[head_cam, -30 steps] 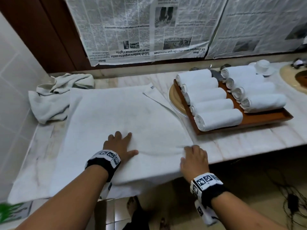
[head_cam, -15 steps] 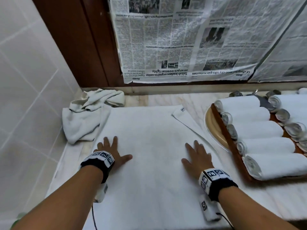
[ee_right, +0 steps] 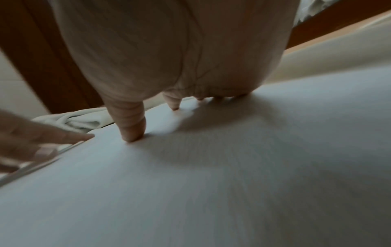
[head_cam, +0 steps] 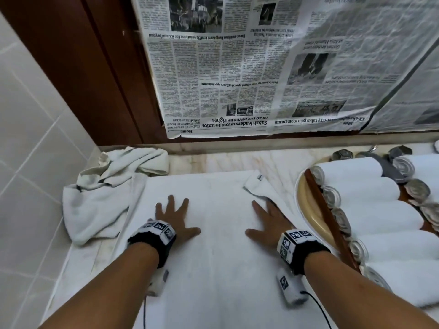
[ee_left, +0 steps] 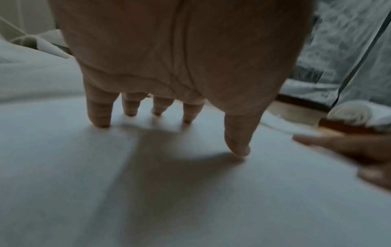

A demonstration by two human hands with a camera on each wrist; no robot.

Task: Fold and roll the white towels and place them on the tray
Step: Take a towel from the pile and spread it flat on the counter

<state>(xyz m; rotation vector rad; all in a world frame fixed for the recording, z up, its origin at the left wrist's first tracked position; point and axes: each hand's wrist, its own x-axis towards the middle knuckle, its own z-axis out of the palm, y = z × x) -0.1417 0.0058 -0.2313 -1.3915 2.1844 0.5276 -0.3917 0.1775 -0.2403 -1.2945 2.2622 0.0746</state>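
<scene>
A white towel lies spread flat on the marble counter in front of me. My left hand presses flat on its left half, fingers spread. My right hand presses flat on its right half near a turned-back corner with a label. Both hands hold nothing; the wrist views show fingertips touching the cloth. At the right, a wooden tray carries several rolled white towels in two rows.
A crumpled pile of white towels sits at the back left against the tiled wall. A beige plate lies under the tray's left edge. Newspaper covers the surface behind the counter. Small metal objects stand behind the tray.
Both hands slid from the towel's near edge forward over the towel and now lie flat with fingers spread. The right hand let go of the edge it pinched. The head view came closer.
</scene>
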